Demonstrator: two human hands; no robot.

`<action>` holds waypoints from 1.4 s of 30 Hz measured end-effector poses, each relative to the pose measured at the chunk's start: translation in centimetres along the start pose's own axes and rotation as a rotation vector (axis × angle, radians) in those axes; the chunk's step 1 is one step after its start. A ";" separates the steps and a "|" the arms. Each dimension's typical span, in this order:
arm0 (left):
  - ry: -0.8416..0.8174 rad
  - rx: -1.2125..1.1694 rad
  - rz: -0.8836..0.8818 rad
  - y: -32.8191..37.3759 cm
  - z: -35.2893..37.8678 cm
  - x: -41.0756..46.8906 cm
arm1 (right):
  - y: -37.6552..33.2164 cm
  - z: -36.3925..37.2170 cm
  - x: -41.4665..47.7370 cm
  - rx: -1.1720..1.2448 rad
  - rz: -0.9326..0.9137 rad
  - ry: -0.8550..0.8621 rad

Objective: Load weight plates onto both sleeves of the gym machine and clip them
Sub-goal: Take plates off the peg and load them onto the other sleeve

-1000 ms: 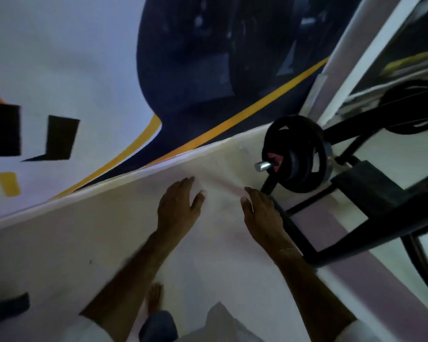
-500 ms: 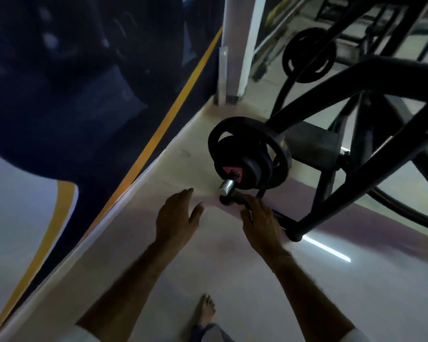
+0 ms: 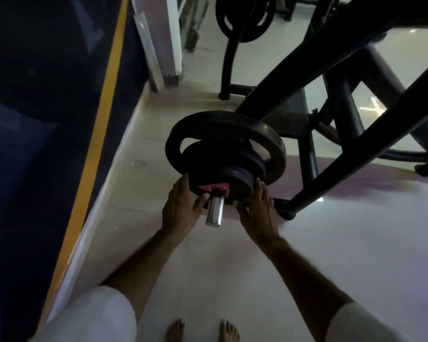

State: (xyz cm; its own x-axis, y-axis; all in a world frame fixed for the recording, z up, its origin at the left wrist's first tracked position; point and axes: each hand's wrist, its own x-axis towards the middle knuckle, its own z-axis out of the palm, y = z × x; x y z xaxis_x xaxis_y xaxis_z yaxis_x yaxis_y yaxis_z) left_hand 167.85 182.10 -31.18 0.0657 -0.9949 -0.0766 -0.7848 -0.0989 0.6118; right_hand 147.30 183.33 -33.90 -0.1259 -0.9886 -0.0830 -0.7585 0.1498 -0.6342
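Note:
A chrome sleeve (image 3: 215,210) sticks out toward me from the black gym machine. It carries a large black plate (image 3: 269,146) with smaller black plates (image 3: 232,174) stacked in front. A red clip (image 3: 214,188) sits around the sleeve against the front plate. My left hand (image 3: 181,208) rests on the left edge of the smallest plate, thumb beside the clip. My right hand (image 3: 258,213) touches that plate's right edge with fingers spread. Neither hand has its fingers closed around anything.
The machine's black frame bars (image 3: 331,70) slant across the right half, with a foot (image 3: 286,214) on the floor by my right hand. A dark wall with a yellow stripe (image 3: 94,156) runs on the left. Another plate (image 3: 245,16) hangs at the back. My bare feet (image 3: 200,330) stand below.
The view swung toward the machine and I came closer. Both hands rose from open air to the front plate, one at each side of the sleeve.

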 end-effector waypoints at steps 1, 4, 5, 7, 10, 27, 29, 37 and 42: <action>-0.025 -0.060 -0.021 -0.9 1.2 1.5 | 0.7 1.5 1.0 0.027 0.016 0.034; -0.015 -0.246 -0.008 -3.1 4.7 4.4 | 1.7 5.4 3.3 0.194 0.056 0.127; 0.034 -0.290 -0.022 -3.5 5.8 4.9 | 1.8 6.6 3.7 0.239 0.062 0.173; 0.175 -0.340 -0.045 -4.0 7.5 5.5 | 1.7 8.6 4.1 0.286 0.081 0.294; 0.321 -0.401 -0.011 -4.2 9.1 6.2 | 1.5 9.9 4.3 0.351 0.089 0.425; 0.215 -0.492 -0.021 -6.8 7.3 -1.2 | 3.9 8.1 -2.5 0.440 -0.066 0.281; 0.196 -0.484 -0.046 -6.9 6.7 -3.8 | 3.7 8.0 -5.1 0.461 -0.074 0.255; 0.198 -0.347 -0.102 -5.2 2.2 -18.3 | 3.2 3.4 -18.4 0.433 -0.075 0.141; 0.232 -0.314 -0.030 1.0 -3.3 -26.6 | 0.5 -5.4 -25.7 0.466 -0.119 0.181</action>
State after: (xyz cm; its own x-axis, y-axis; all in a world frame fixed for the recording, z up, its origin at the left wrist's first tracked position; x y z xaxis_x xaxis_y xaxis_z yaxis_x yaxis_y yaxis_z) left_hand 167.33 208.40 -25.96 0.2515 -0.9660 0.0594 -0.5561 -0.0940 0.8258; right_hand 146.72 208.89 -27.94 -0.1960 -0.9734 0.1183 -0.4136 -0.0273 -0.9101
